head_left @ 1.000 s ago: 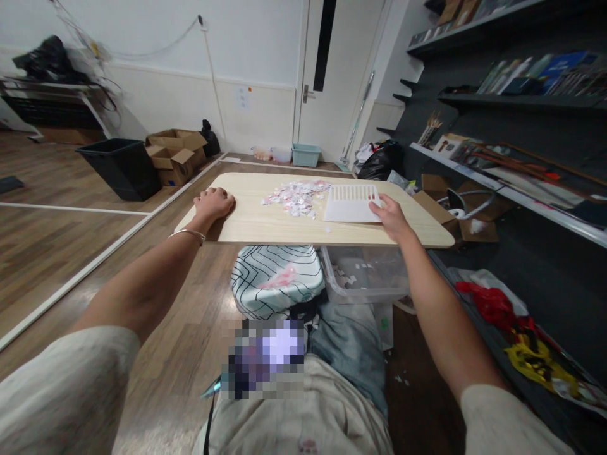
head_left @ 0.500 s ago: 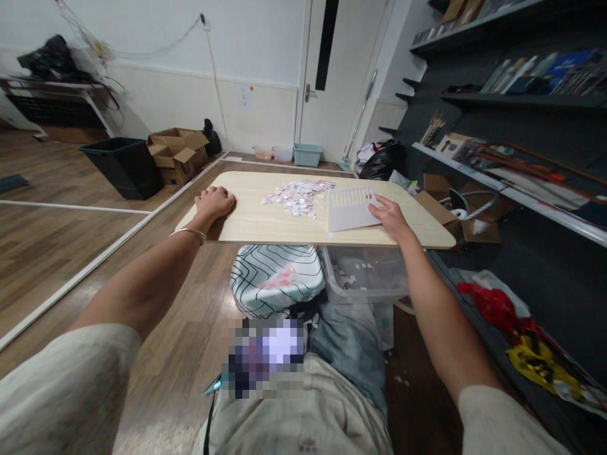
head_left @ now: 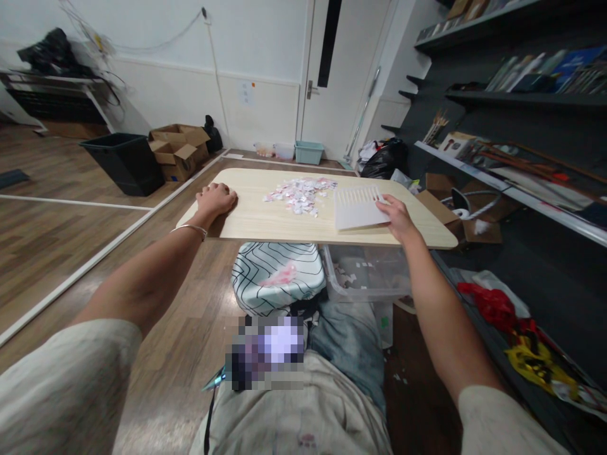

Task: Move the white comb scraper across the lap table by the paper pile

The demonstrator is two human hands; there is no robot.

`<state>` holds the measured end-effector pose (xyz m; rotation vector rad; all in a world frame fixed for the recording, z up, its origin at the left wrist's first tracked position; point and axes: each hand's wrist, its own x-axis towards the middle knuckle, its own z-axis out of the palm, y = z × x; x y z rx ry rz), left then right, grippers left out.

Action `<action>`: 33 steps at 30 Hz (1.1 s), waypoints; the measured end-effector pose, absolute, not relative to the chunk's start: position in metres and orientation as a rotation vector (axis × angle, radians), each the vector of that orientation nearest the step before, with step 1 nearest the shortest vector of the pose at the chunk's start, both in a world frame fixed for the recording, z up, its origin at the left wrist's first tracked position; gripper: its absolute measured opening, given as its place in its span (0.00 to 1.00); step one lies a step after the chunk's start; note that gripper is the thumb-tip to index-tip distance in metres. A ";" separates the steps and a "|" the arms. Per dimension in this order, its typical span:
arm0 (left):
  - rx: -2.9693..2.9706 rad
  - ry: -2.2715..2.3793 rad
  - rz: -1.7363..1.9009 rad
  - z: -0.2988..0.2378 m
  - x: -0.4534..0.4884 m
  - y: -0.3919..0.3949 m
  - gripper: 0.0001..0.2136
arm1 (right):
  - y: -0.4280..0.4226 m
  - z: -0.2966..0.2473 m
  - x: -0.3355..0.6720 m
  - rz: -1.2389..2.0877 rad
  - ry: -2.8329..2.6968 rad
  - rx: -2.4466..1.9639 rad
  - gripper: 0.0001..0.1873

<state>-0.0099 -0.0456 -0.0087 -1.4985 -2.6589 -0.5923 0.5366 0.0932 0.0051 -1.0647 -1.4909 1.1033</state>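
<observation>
On the left end of the pale wooden tabletop [head_left: 256,221] rests my left hand [head_left: 215,198], fingers curled under; whatever they may hold is hidden. My right hand [head_left: 397,216] grips the right edge of a white plastic slotted board [head_left: 358,213], with a row of long slots along its far side. The board is tilted above the tabletop. Left of it lies a loose pile of small white and pinkish pieces [head_left: 301,194], too small to identify.
Below the tabletop are a patterned cloth-covered seat [head_left: 277,278] and a clear plastic bin [head_left: 365,275] with small white pieces inside. A black trash bin [head_left: 124,165] and cardboard boxes [head_left: 177,151] stand at left. Dark shelves [head_left: 512,126] line the right side.
My right hand has shifted slightly right with the slotted board, whose angle has changed a little. My left hand stays in its place on the tabletop.
</observation>
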 end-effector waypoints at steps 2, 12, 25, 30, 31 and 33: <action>-1.505 -2.659 -0.599 -0.009 -0.010 -0.046 0.34 | 0.098 0.001 0.536 1.057 -1.483 -1.056 0.29; -1.496 -2.665 -0.630 -0.007 -0.005 -0.048 0.35 | 0.105 -0.008 0.533 0.997 -1.470 -1.006 0.37; -1.507 -2.693 -0.579 -0.004 -0.004 -0.048 0.35 | 0.105 -0.010 0.531 1.035 -1.514 -0.996 0.38; -1.501 -2.694 -0.609 -0.003 -0.002 -0.049 0.35 | 0.108 -0.010 0.534 1.032 -1.512 -1.023 0.35; -1.500 -2.700 -0.611 -0.002 -0.002 -0.049 0.35 | 0.109 -0.010 0.534 1.034 -1.508 -1.036 0.35; -1.500 -2.708 -0.608 -0.001 -0.002 -0.049 0.36 | 0.107 -0.008 0.535 1.043 -1.508 -1.064 0.34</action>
